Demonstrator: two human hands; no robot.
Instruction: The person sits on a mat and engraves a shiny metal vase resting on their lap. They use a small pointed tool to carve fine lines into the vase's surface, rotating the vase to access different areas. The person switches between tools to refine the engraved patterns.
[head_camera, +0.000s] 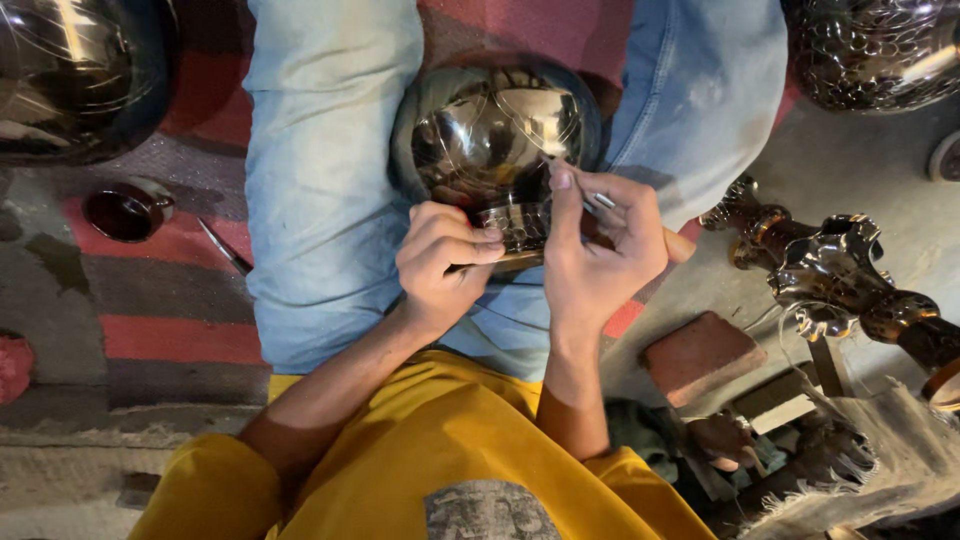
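Note:
A shiny round metal vase (495, 130) rests between my knees in blue jeans, its neck pointing toward me. My left hand (440, 262) is curled around the neck of the vase and steadies it. My right hand (600, 250) pinches a thin metal engraving tool (603, 201) whose tip touches the metal near the neck. My thumb lies against the body of the vase.
A small dark cup (125, 208) and a thin metal tool (225, 247) lie on the striped mat at left. A large dark metal pot (80, 75) sits top left, another patterned pot (875, 50) top right. An ornate metal stand (830, 270), a brick (700, 355) and frayed cloth (870, 460) lie at right.

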